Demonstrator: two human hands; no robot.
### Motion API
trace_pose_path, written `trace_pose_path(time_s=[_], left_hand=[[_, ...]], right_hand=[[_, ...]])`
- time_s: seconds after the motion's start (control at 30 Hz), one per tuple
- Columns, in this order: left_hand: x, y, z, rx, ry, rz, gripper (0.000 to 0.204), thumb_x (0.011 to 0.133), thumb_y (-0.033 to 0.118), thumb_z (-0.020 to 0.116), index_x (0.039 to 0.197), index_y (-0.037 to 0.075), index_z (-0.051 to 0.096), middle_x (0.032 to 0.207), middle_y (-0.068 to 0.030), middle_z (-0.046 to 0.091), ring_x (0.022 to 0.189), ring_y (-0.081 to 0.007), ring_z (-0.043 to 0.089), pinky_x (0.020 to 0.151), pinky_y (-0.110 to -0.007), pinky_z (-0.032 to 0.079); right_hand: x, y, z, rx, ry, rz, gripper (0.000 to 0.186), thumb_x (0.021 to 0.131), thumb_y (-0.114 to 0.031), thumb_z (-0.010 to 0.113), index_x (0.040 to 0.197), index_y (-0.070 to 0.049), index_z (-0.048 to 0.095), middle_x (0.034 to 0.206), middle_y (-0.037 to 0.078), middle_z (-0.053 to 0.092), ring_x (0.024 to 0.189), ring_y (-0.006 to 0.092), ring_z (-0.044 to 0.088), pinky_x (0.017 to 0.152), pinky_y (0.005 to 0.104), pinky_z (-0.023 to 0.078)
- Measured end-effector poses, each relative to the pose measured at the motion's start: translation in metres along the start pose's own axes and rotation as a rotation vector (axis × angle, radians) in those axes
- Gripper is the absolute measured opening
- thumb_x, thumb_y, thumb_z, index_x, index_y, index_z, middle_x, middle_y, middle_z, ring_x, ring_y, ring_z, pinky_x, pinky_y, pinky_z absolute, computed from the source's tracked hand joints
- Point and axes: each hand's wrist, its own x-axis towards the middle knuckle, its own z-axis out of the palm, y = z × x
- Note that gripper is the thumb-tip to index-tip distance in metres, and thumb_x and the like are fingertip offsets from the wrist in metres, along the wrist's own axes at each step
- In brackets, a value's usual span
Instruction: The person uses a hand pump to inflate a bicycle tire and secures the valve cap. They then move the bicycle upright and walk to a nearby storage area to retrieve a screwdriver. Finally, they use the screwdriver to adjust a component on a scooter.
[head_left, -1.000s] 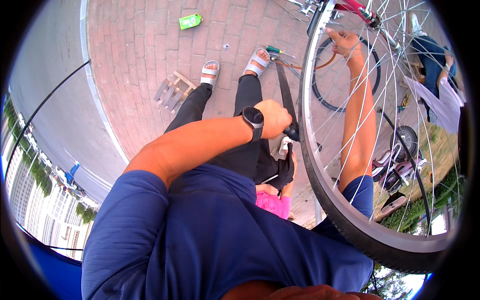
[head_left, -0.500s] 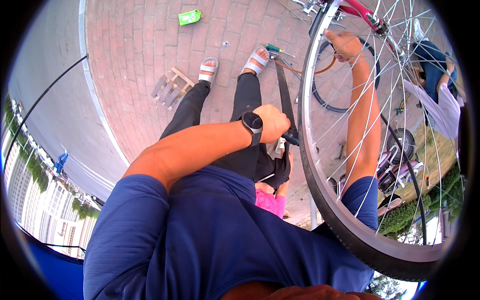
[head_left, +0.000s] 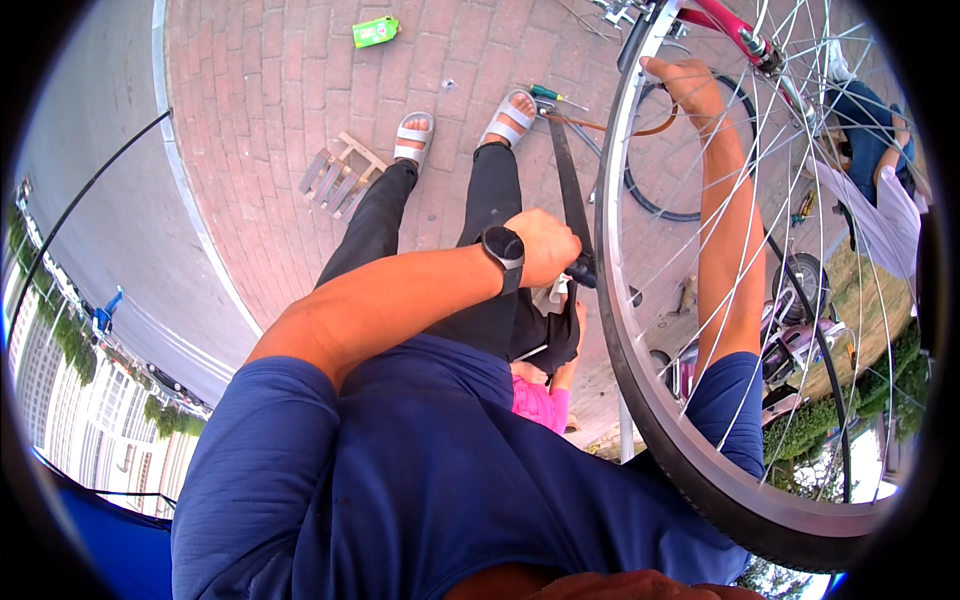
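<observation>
Since a second ago the bicycle wheel [head_left: 640, 400] has hardly shifted. My left hand [head_left: 545, 245] stays fisted around a black tool handle [head_left: 583, 270] just beside the rim. My right hand [head_left: 690, 85] seems curled on the rim's far top, fingers unclear.
</observation>
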Motion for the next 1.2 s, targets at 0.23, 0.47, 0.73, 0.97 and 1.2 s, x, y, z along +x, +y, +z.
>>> trace_pose_path(time_s=[0.23, 0.47, 0.73, 0.97, 1.2], left_hand=[[-0.003, -0.002, 0.005, 0.005, -0.004, -0.001, 0.014, 0.071, 0.012, 0.067, 0.083, 0.005, 0.07, 0.081, -0.0157, 0.072, 0.079, -0.0333, 0.071, 0.07, -0.042, 0.056], [-0.004, -0.007, 0.001, -0.02, 0.004, -0.014, 0.015, 0.071, 0.014, 0.067, 0.083, 0.004, 0.069, 0.08, -0.0165, 0.071, 0.078, -0.0339, 0.07, 0.07, -0.043, 0.055], [-0.005, -0.011, -0.001, -0.043, -0.008, -0.014, 0.017, 0.072, 0.013, 0.065, 0.085, 0.003, 0.068, 0.08, -0.0173, 0.071, 0.079, -0.0346, 0.07, 0.069, -0.044, 0.055], [-0.001, -0.023, 0.011, -0.024, 0.0, -0.025, 0.016, 0.073, 0.009, 0.063, 0.088, 0.006, 0.068, 0.08, -0.0164, 0.071, 0.08, -0.0354, 0.07, 0.069, -0.045, 0.055], [-0.005, -0.05, 0.025, 0.002, 0.076, 0.012, 0.01, 0.072, 0.014, 0.065, 0.08, 0.007, 0.065, 0.07, -0.0157, 0.068, 0.071, -0.0356, 0.068, 0.065, -0.045, 0.054]], right_hand=[[0.013, 0.01, -0.01, -0.238, 0.071, -0.153, 0.05, 0.078, -0.047, 0.069, 0.095, 0.0, 0.075, 0.075, 0.017, 0.068, 0.07, 0.0265, 0.065, 0.066, 0.0366, 0.051], [0.001, 0.002, -0.01, 0.32, -0.133, 0.104, 0.04, 0.088, -0.032, 0.067, 0.112, 0.0, 0.07, 0.08, 0.004, 0.063, 0.071, 0.0097, 0.057, 0.062, 0.0241, 0.046], [-0.003, 0.032, 0.009, 0.544, -0.047, 0.015, 0.035, 0.089, -0.027, 0.066, 0.115, -0.004, 0.07, 0.08, 0.001, 0.057, 0.063, 0.0092, 0.046, 0.059, 0.025, 0.039], [-0.029, 0.019, -0.002, 1.057, 0.067, 0.142, 0.031, 0.09, -0.026, 0.066, 0.103, 0.002, 0.069, 0.073, -0.002, 0.045, 0.053, 0.0078, 0.036, 0.052, 0.0256, 0.033], [-0.117, 0.084, 0.06, 0.835, 0.305, 0.331, 0.025, 0.088, -0.026, 0.066, 0.077, -0.003, 0.062, 0.066, 0.005, 0.058, 0.059, 0.0142, 0.055, 0.057, 0.0291, 0.043]])
